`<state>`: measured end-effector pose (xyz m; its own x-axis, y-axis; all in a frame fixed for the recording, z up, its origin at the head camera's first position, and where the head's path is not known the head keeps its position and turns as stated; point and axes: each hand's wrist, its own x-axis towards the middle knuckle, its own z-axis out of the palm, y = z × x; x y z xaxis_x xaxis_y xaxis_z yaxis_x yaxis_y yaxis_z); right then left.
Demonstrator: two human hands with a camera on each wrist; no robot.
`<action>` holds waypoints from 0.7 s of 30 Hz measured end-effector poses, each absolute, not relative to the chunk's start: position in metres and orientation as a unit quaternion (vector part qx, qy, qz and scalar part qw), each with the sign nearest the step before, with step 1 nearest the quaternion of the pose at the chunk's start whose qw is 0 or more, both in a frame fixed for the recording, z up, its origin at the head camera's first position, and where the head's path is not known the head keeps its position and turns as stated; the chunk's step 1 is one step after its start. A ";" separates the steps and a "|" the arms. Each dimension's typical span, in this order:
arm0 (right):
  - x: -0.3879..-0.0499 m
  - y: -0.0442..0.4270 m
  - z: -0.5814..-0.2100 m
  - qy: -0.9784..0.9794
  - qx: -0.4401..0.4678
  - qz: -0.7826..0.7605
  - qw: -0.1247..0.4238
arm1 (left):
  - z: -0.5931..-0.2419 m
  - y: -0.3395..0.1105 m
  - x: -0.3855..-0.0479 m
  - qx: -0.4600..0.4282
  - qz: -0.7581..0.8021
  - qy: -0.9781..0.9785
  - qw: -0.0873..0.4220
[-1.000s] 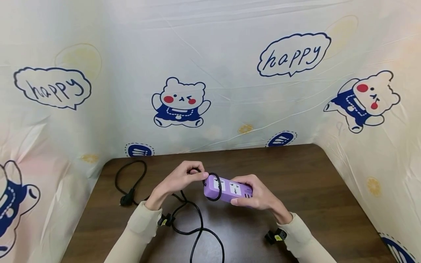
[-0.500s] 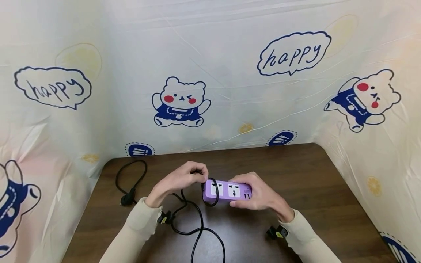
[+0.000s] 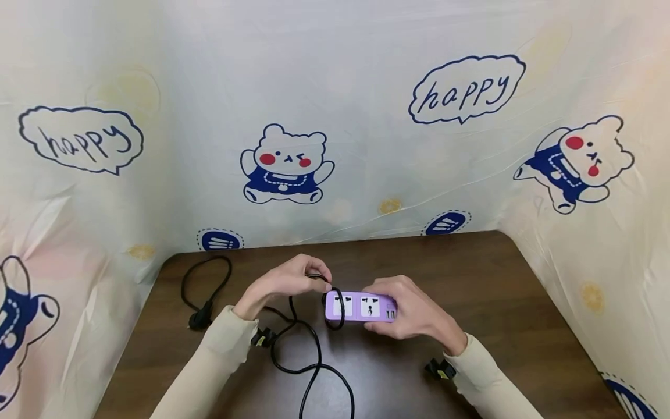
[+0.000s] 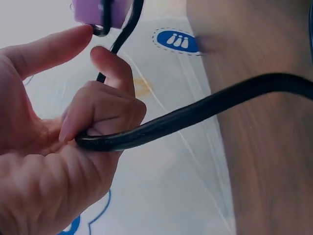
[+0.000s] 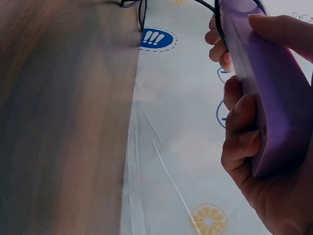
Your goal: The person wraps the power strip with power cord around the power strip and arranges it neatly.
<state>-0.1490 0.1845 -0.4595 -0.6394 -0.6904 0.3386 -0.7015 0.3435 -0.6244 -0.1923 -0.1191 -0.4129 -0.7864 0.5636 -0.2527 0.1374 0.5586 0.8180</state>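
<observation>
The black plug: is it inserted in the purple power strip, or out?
Out: the black plug lies on the wood-grain table, left of the left hand, apart from the purple power strip.

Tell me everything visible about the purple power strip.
The power strip is a long purple block, plastic by its look, with two white socket panels and two dark slots facing up in the head view. It lies nearly straight across that view. The right grip holds its right end, thumb and fingers on opposite sides. A loop of black cable passes around its left end; whether the left grip touches the strip is unclear.
</observation>
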 end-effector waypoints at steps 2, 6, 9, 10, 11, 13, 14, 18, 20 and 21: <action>-0.149 0.184 -0.462 -0.816 0.428 0.388 0.006 | -0.415 -0.120 -0.193 0.215 0.423 0.841 0.259; -0.151 0.182 -0.463 -0.819 0.429 0.382 0.007 | -0.416 -0.118 -0.193 0.241 0.434 0.830 0.254; -0.152 0.180 -0.463 -0.825 0.427 0.370 0.007 | -0.416 -0.115 -0.190 0.254 0.444 0.822 0.250; -0.152 0.180 -0.463 -0.827 0.426 0.367 0.008 | -0.415 -0.114 -0.189 0.257 0.448 0.820 0.247; -0.152 0.180 -0.462 -0.828 0.425 0.365 0.008 | -0.415 -0.114 -0.188 0.259 0.450 0.819 0.243; -0.152 0.180 -0.461 -0.830 0.427 0.359 0.009 | -0.415 -0.113 -0.185 0.265 0.448 0.822 0.231; -0.152 0.180 -0.461 -0.830 0.428 0.356 0.010 | -0.415 -0.112 -0.184 0.267 0.446 0.825 0.223; -0.152 0.180 -0.461 -0.831 0.431 0.350 0.017 | -0.416 -0.108 -0.178 0.278 0.431 0.839 0.182; -0.151 0.180 -0.461 -0.834 0.429 0.348 0.021 | -0.417 -0.105 -0.175 0.286 0.414 0.850 0.154; -0.151 0.179 -0.461 -0.836 0.426 0.346 0.022 | -0.416 -0.102 -0.173 0.293 0.400 0.858 0.136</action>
